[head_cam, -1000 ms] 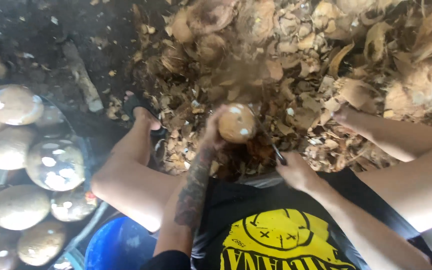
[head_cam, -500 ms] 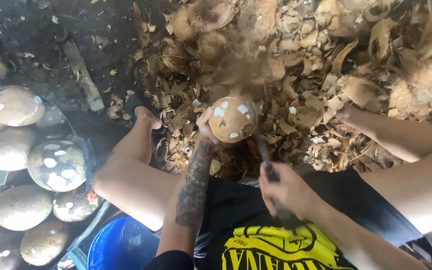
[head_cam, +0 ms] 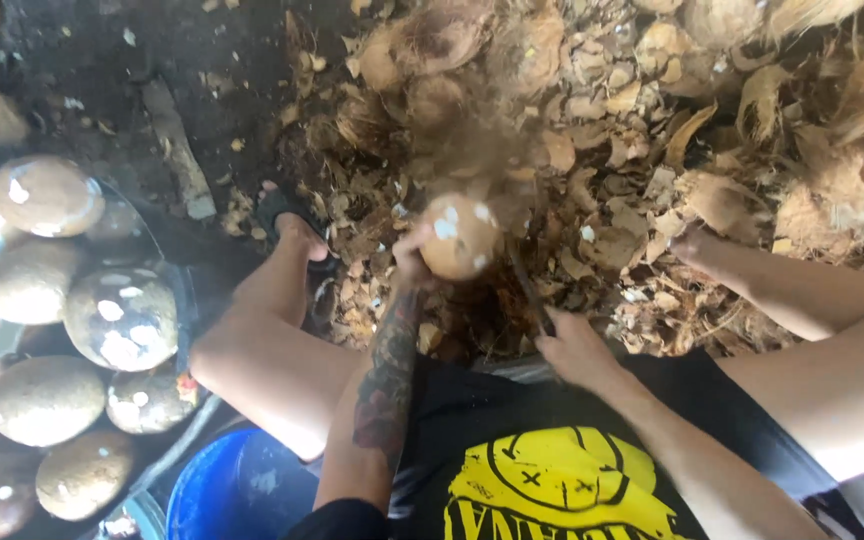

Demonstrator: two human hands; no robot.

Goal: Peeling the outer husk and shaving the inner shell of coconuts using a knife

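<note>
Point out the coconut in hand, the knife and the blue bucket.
coconut (head_cam: 460,236), head view, middle of its rounded shell.
knife (head_cam: 530,290), head view, mid blade.
blue bucket (head_cam: 214,490), head view, its rim.

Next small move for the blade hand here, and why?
Probably another short chop at the coconut. The left hand holds it up over the husk pile, and brown skin covers most of it, with only a few white patches cut. The right hand grips the blade, which points up beside the nut.
</note>
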